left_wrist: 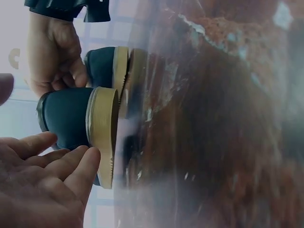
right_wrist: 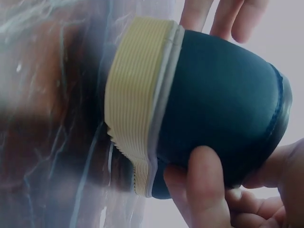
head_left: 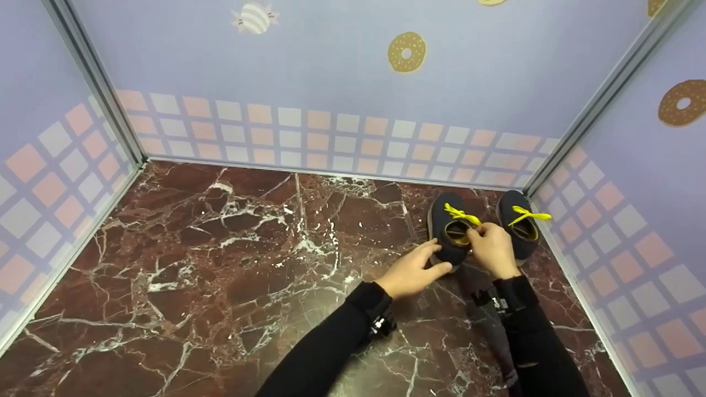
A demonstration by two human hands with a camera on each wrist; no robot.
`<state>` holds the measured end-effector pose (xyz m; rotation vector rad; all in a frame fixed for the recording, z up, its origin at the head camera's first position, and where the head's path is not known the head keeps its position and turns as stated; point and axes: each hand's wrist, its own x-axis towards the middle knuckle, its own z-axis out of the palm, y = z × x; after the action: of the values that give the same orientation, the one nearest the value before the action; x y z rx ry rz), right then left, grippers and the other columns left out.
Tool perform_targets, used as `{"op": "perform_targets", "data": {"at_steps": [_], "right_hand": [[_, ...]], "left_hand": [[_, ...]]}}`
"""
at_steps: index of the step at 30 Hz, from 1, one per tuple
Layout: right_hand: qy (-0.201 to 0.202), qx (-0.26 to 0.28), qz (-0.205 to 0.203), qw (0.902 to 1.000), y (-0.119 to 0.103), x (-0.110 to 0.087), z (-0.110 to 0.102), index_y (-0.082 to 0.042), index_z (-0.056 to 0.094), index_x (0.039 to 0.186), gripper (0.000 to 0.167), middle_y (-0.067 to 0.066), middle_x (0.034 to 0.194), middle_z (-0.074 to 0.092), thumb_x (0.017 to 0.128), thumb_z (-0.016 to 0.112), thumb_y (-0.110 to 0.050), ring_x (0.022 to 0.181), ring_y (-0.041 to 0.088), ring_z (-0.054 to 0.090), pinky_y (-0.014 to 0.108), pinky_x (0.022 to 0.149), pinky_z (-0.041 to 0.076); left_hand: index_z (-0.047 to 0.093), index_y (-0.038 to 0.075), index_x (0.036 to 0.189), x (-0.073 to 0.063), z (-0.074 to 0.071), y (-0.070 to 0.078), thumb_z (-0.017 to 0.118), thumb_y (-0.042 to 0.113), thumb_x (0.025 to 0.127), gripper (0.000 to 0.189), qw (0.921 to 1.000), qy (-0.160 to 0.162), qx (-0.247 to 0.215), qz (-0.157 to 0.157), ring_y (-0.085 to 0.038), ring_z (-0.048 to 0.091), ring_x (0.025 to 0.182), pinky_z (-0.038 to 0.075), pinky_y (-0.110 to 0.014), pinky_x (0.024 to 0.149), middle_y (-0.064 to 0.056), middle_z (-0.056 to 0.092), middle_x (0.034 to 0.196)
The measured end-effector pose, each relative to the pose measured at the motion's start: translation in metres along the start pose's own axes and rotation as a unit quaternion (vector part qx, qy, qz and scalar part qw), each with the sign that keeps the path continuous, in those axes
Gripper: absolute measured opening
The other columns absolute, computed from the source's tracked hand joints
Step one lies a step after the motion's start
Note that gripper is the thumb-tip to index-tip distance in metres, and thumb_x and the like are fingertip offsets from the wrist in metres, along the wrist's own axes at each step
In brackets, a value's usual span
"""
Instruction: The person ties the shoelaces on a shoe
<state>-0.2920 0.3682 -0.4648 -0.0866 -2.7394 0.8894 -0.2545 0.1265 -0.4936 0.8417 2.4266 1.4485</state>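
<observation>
Two dark shoes with bright yellow laces stand side by side on the floor. My right hand (head_left: 492,251) pinches the right edge of the left shoe (head_left: 439,220) at its opening. In the right wrist view, that shoe's heel (right_wrist: 218,99) faces the camera above a ribbed tan sole (right_wrist: 135,85). My left hand (head_left: 411,271) lies along the same shoe's left side and heel, with its fingers fairly straight. The right shoe (head_left: 527,248) stands just beyond my right hand, its lace (head_left: 529,215) tied in a bow.
Glossy dark red marble floor (head_left: 231,286) with white veins spreads to the left. A lilac back wall (head_left: 331,66) with pink and white squares rises behind the shoes. The right wall (head_left: 634,220) stands close beside the right shoe, and a metal post (head_left: 601,88) marks that corner.
</observation>
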Motion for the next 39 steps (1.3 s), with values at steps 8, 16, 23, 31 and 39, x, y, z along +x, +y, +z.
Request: {"op": "perform_targets", "data": {"at_steps": [8,16,23,31,39], "right_hand": [[0.003,-0.011,0.014,0.9998,0.013,0.005,-0.001,-0.002,0.069,0.084,0.028,0.011,0.079,0.067,0.107,0.06,-0.016,0.077,0.034,0.064,0.04,0.071,0.047],[-0.009,-0.03,0.027,0.9992,0.027,0.01,-0.005,-0.006,0.062,0.076,0.035,0.005,0.069,0.056,0.109,0.057,-0.018,0.065,0.028,0.054,0.038,0.063,0.042],[0.003,-0.05,0.021,0.9985,0.033,0.017,-0.015,-0.003,0.064,0.079,0.034,0.007,0.068,0.057,0.11,0.056,-0.016,0.063,0.029,0.056,0.038,0.061,0.042],[-0.01,-0.054,0.033,0.998,0.033,0.025,-0.015,0.0,0.067,0.084,0.035,0.012,0.074,0.063,0.111,0.056,-0.018,0.068,0.032,0.061,0.039,0.063,0.045],[-0.009,-0.068,0.026,0.9973,0.03,0.035,-0.013,0.002,0.07,0.083,0.037,0.017,0.077,0.067,0.11,0.057,-0.018,0.072,0.038,0.064,0.044,0.066,0.048]], "left_hand": [[0.046,0.006,0.169,0.013,0.01,-0.007,0.051,0.054,0.116,0.071,0.9999,-0.008,-0.003,-0.009,-0.023,0.035,0.164,0.03,-0.036,0.133,-0.008,0.035,0.18],[0.043,0.01,0.171,0.022,0.023,-0.008,0.049,0.061,0.115,0.076,0.9975,-0.05,0.047,-0.019,-0.02,0.036,0.163,0.033,-0.034,0.132,-0.005,0.033,0.181],[0.039,0.016,0.174,0.035,0.027,-0.002,0.045,0.062,0.115,0.075,0.9958,-0.062,0.065,-0.02,-0.014,0.033,0.164,0.031,-0.03,0.132,0.002,0.031,0.182],[0.039,0.013,0.173,0.044,0.023,-0.002,0.049,0.063,0.113,0.079,0.9946,-0.064,0.079,-0.02,-0.014,0.035,0.163,0.032,-0.028,0.13,-0.002,0.033,0.181],[0.038,0.015,0.174,0.051,0.018,-0.003,0.045,0.057,0.117,0.071,0.9938,-0.072,0.081,-0.025,-0.014,0.032,0.164,0.029,-0.028,0.132,0.001,0.031,0.181]]}}
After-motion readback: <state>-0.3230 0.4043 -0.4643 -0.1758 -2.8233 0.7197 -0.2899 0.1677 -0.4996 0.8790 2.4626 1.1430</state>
